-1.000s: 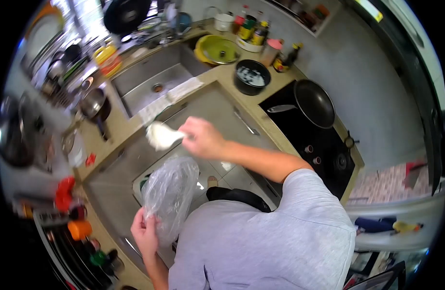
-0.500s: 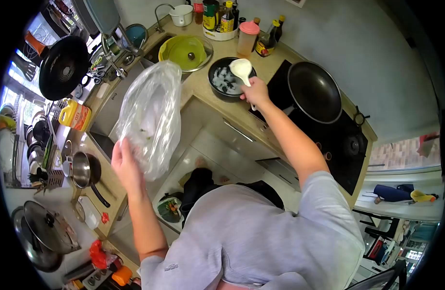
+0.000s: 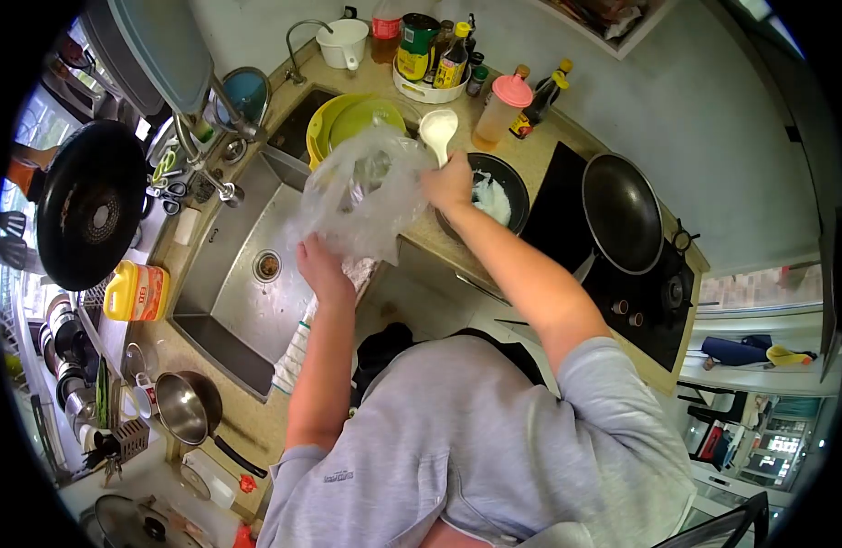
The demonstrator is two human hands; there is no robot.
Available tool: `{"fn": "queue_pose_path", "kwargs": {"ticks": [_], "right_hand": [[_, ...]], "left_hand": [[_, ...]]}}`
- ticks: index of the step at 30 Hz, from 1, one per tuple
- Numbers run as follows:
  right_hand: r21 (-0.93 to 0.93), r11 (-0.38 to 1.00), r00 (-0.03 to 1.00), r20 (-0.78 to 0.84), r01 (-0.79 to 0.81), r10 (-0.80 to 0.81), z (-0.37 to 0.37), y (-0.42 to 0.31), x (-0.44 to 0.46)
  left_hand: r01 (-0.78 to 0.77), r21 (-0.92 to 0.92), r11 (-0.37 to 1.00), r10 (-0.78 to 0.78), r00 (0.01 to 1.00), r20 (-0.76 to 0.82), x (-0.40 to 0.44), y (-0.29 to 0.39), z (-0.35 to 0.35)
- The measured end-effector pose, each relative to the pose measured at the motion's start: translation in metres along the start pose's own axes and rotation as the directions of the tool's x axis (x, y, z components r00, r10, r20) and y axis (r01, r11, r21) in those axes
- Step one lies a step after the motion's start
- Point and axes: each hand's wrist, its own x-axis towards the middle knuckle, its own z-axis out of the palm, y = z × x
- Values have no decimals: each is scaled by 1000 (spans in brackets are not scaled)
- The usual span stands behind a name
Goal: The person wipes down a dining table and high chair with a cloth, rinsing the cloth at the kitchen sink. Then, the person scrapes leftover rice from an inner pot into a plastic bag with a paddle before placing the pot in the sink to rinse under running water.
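My left hand (image 3: 326,271) grips the lower edge of a crumpled transparent plastic bag (image 3: 361,205), held up over the sink's right side. My right hand (image 3: 450,185) is closed round the handle of a white ladle (image 3: 437,128); its bowl has pale content inside and points toward the back wall. The right fingers meet the bag's edge, and I cannot tell if they grip it too. Partly behind the right forearm, a dark bowl (image 3: 521,206) with white, wet-looking content stands on the counter. Behind the bag are a green strainer-like bowl (image 3: 370,114) and a yellow basin (image 3: 317,128).
The steel sink (image 3: 247,329) lies to the left, with a faucet (image 3: 227,190) above it. At right, a wok (image 3: 622,215) rests on the black stove (image 3: 654,320). Sauce bottles (image 3: 452,59) and a pink-lidded jug (image 3: 503,110) line the wall. A saucepan (image 3: 188,406) sits at left.
The view has shifted toward the sink. The bag has moved right and bunched up beside my right hand. The ladle has left its place over the dark bowl and is now left of it.
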Motion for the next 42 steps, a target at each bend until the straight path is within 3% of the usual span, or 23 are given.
{"fn": "queue_pose_path", "kwargs": {"ticks": [2, 5, 6, 8, 9, 11, 16, 18, 20, 21, 23, 25, 26, 28, 30, 32, 34, 36, 38, 39, 40, 41, 42], "right_hand": [[-45, 999, 998, 63, 11, -8, 4, 3, 14], [-100, 994, 984, 177, 32, -14, 2, -2, 29], [-116, 993, 974, 226, 33, -6, 0, -3, 32], [-120, 991, 976, 218, 52, -24, 3, 13, 43], [-13, 1000, 958, 288, -16, 19, 8, 28, 51], [108, 971, 884, 444, -214, 146, 3, 37, 59], [-103, 995, 933, 357, -2, 39, -34, 39, 58], [98, 990, 926, 374, -102, 59, -58, 45, 57], [139, 976, 922, 372, -168, 106, -94, 48, 48], [-7, 995, 902, 423, -95, 89, -113, 59, 48], [-151, 988, 875, 475, -22, 92, -136, 72, 45], [-508, 757, 817, 574, 411, -58, -152, 69, 40], [-510, 761, 817, 575, 401, -45, -153, 69, 39], [-631, 501, 729, 685, 592, 1, -146, 67, 42], [-622, 449, 712, 700, 642, -48, -139, 74, 45], [-623, 269, 678, 677, 735, -285, -132, 81, 52], [-630, 201, 660, 693, 750, -289, -126, 87, 61], [-566, 52, 551, 771, 823, -318, -122, 89, 67], [-533, 5, 511, 809, 846, -291, -124, 82, 70], [-508, -38, 475, 827, 860, -300, -126, 82, 71], [-483, -81, 439, 844, 872, -307, -126, 83, 72], [-477, -81, 434, 848, 875, -304, -125, 85, 73], [-455, -95, 411, 861, 885, -299, -123, 88, 74]], "left_hand": [[10, -34, 999, -14, 994, -106, 23, 4, -7], [-60, 377, 924, 37, 997, 69, 55, 18, -7], [-55, 379, 924, 33, 997, 64, 65, 18, 3], [-424, 658, 622, 292, 906, 307, 81, 16, 25], [-420, 662, 621, 286, 907, 308, 91, 17, 34], [-396, 824, 406, 55, 910, 410, 104, 19, 51], [-331, 812, 480, 33, 932, 361, 111, 15, 58], [-332, 784, 524, 48, 931, 363, 97, 9, 59], [-441, 629, 641, 200, 886, 418, 83, 5, 59], [-440, 629, 641, 190, 885, 425, 78, 3, 58], [-542, 676, 500, 433, 832, 347, 70, 0, 53], [-537, 662, 523, 390, 841, 374, 54, 6, 59], [-531, 647, 547, 356, 847, 394, 48, 6, 61], [-550, 675, 493, 374, 834, 407, 47, -5, 62], [-569, 696, 438, 395, 817, 419, 44, -9, 65], [-649, 760, 38, 729, 538, 423, 32, 3, 70], [-694, 718, 61, 759, 499, 418, 9, 11, 80], [-824, 547, 152, 627, 508, 590, -13, 10, 82], [-765, 463, 448, 447, 640, 625, -46, -1, 90], [-592, 526, 611, 227, 767, 600, -56, -14, 89], [-161, 529, 833, -149, 856, 496, -64, -20, 97], [232, 630, 741, -559, 733, 387, -67, -20, 106], [460, 612, 644, -742, 571, 351, -68, -26, 118]]}}
